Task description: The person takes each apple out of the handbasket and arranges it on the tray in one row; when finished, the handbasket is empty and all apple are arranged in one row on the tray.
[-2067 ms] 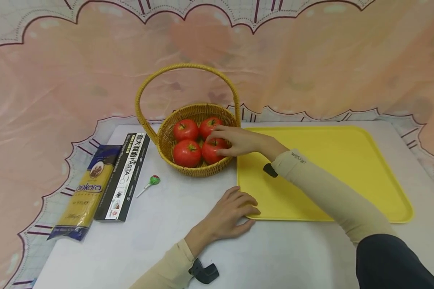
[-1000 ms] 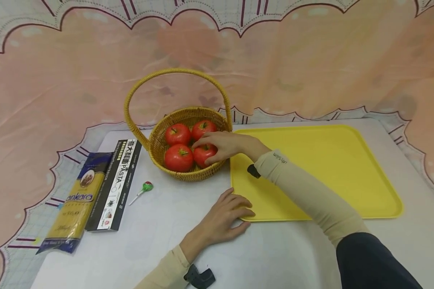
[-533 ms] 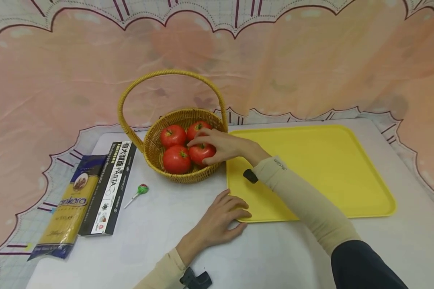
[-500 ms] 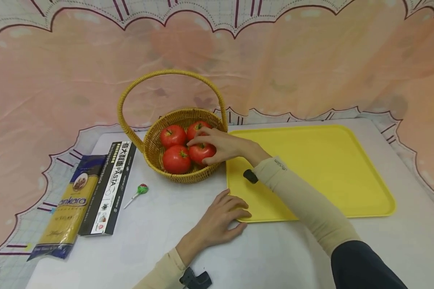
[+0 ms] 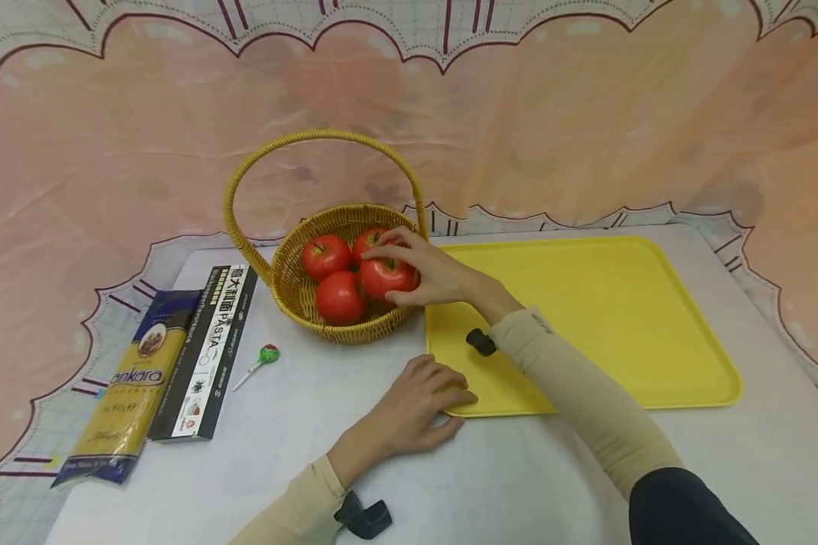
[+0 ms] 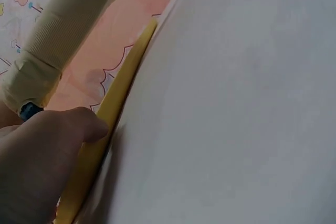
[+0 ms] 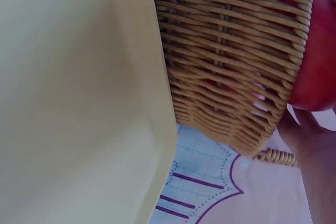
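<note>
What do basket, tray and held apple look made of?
Basket: wicker-like, low sheen; visible weave, though strands could be plastic.
Tray: probably plastic, smooth; uniform yellow, rounded corners.
Held apple: glossy red skin with bright highlights; real fruit or imitation, can't tell.

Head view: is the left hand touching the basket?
No, the left hand rests at a corner of the yellow tray, with white table surface between it and the basket.
</note>
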Available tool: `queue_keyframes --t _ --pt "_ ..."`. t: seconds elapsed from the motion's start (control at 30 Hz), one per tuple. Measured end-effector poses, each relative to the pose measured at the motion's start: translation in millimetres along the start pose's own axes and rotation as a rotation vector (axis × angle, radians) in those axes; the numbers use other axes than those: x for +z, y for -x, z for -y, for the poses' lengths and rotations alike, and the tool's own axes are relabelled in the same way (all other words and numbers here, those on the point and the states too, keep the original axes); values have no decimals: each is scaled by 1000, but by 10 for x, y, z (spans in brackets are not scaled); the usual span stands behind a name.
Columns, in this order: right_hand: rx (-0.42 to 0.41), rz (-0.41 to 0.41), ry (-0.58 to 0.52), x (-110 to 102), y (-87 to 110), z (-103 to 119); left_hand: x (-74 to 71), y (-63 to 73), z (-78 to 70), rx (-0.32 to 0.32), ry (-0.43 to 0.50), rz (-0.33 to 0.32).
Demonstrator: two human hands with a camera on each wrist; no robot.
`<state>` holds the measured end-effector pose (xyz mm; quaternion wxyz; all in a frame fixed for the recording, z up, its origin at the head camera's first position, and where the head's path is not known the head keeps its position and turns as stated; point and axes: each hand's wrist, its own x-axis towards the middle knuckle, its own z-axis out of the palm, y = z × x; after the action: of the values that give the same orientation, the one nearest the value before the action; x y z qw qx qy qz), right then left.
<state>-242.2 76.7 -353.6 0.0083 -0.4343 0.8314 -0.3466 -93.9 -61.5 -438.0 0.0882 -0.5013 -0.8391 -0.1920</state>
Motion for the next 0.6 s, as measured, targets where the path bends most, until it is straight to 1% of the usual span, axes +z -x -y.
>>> queue_keyframes --t 0.1,0.2,0.33,0.43,0.57,0.6 --pt "-5 -54 -17 -45 51 8 -33 -34 38 19 -7 52" --pt "-1 -92 -35 -60 102 23 -48 -39 67 44 0 81" --pt "11 -116 -70 -60 156 53 -67 -3 112 74 20 101" --pt "31 -149 -94 -77 219 59 -64 4 146 101 21 112" --pt "70 -220 -117 -156 367 42 -34 -73 185 143 14 106" --pt "82 -232 -122 -191 417 77 -26 -99 194 154 16 102"
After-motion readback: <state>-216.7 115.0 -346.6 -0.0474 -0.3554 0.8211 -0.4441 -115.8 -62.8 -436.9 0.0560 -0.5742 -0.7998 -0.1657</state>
